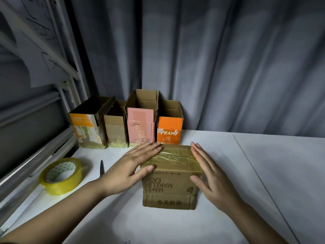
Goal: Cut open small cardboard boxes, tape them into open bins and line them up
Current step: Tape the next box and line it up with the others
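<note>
Currently: one brown cardboard box [171,175] stands on the white table [263,173], its taped face up, just in front of the row of bins.
Left hand [130,166]: fingers straight, palm flat across the left part of the box top, thumb on the front upper edge; it presses, it does not grip. Probable purpose: to smooth the clear tape [168,156] down.
Right hand [207,175]: fingers straight, laid along the right side of the box, thumb on the front face; judged to steady the box.
Finished bins: four open-topped, side by side at the curtain [211,67], touching or nearly so: white-and-orange bin [84,129], plain brown bin [115,131], pink bin [140,129], orange bin [169,131].
Tools: tape roll [61,175] and dark scissors tip [102,168] lie left of the box, within reach.
Legible text: "PRAMY" on the orange bin; "MAKE MAKEUP EASY", inverted, on the box front; Chinese characters below it.
</note>
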